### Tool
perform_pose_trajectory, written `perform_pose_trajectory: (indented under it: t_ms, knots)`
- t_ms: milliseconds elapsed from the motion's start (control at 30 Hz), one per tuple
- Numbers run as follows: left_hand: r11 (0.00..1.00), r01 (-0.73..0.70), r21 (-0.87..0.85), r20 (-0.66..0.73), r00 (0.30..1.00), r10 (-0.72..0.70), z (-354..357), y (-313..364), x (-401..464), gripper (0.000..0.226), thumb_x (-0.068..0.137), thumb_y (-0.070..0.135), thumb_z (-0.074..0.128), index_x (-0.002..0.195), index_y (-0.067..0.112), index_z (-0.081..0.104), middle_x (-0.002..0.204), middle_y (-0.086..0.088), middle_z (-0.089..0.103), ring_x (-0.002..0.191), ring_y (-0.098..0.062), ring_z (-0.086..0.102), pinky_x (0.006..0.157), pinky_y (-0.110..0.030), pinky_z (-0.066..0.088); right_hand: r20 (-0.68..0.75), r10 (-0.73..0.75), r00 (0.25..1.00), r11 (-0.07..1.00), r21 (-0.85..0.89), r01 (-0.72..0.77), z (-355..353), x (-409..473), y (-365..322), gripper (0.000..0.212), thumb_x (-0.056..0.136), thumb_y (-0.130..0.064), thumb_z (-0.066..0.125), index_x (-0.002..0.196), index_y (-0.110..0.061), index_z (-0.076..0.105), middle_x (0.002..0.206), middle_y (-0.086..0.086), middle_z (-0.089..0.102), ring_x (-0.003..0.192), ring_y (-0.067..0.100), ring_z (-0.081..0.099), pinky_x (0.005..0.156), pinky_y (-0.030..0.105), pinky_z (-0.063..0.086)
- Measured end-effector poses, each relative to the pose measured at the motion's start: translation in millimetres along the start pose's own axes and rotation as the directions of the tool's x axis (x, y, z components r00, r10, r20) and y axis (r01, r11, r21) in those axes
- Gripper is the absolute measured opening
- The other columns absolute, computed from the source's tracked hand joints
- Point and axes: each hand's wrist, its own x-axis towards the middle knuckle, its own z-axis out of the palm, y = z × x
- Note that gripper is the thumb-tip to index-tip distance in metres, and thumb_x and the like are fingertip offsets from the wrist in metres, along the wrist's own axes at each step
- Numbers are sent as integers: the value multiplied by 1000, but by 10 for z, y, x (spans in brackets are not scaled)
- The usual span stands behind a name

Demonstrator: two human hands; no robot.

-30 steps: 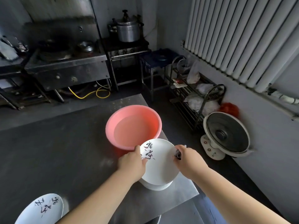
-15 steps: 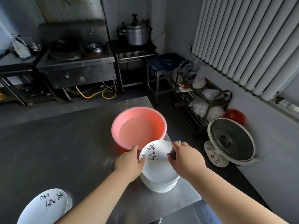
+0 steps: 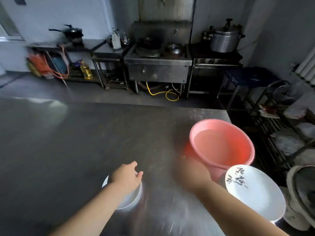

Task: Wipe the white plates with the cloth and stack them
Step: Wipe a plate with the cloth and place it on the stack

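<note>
While one plate (image 3: pixel 254 193) stays stacked, left fingers (image 3: pixel 136 171) spread over another (image 3: pixel 129 200); right's blurred

Two white plates show on the steel table (image 3: pixel 68 142): one plate with black brush lettering (image 3: pixel 255 193) at four o'clock, and one blurred plate (image 3: pixel 131 198) at six o'clock, partly under a hand. One pink basin (image 3: pixel 221 143) sits at three o'clock. Two hands are in view, the left hand (image 3: pixel 127 176) and the blurred right hand (image 3: pixel 190 174). One large lidded pot (image 3: pixel 223 40) stands at one o'clock.
</note>
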Motion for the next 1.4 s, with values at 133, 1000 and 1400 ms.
perform_pose_trajectory:
  t_ms: [133,1000,1400]
  knots:
    - [990,136,26,31,990,-137,100,-850,-43,29,101,51,46,118,29,52,101,2,67,96,-26,69,66,-31,48,140,-16,990,998,65,7,524,267,-518,41,82,-66,56,105,-31,55,105,-10,66,101,18,66,77,31,54]
    - [836,102,-539,150,988,-24,975,-1385,-108,68,82,24,60,141,51,40,104,21,68,93,-11,67,79,-31,57,333,373,866,835,288,-470,1624,18,-743,33,85,-45,66,117,-38,63,91,-19,72,76,12,70,66,30,58]
    - [837,-53,-545,193,963,187,1448,-148,-181,72,75,38,62,134,65,29,89,44,56,77,5,61,61,-20,43,237,490,839,812,227,-538,1281,-728,493,19,86,-45,68,95,-32,59,83,-9,70,79,21,64,66,33,50]
